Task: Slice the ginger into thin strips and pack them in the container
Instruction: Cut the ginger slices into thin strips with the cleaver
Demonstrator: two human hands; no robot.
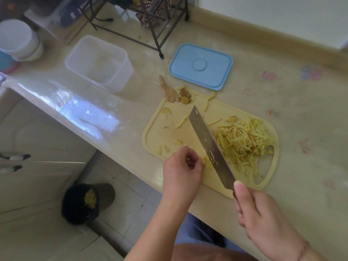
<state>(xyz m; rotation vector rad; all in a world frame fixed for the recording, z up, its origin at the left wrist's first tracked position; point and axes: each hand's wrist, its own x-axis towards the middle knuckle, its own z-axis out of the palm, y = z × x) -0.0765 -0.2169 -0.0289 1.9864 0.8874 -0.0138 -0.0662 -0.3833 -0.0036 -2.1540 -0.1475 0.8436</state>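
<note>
Two bare hands work at the near edge of a pale yellow plastic cutting board [156,129], in the lower centre of the frame. Right hand [263,210]: fingers curled round the handle of a broad steel cleaver [209,146], thumb laid along the heel of the blade; the handle itself is hidden by the hand. Left hand [180,168]: fingers curled together, tips pinning a small pale piece of ginger [206,162] against the board, just left of the blade; how much of the piece remains cannot be told. The blade's long axis runs from lower right up to upper left, edge down beside the left fingertips, so the piece lies between the knuckles and the steel, and the next cut probably falls close to those fingers. To the right of the blade, touching its flat, lies a heap of thin yellow ginger strips [243,140]. Farther up, at the board's top corner, rest a knobbly unpeeled ginger root [168,91] and some trimmings. Beyond the board, on the beige countertop [301,119], the flat blue rectangular lid [200,65] lies upper centre; the clear rectangular plastic container [98,63] stands open at upper left, well apart from the strips and nearer the left hand. Packing appears not yet begun.
</note>
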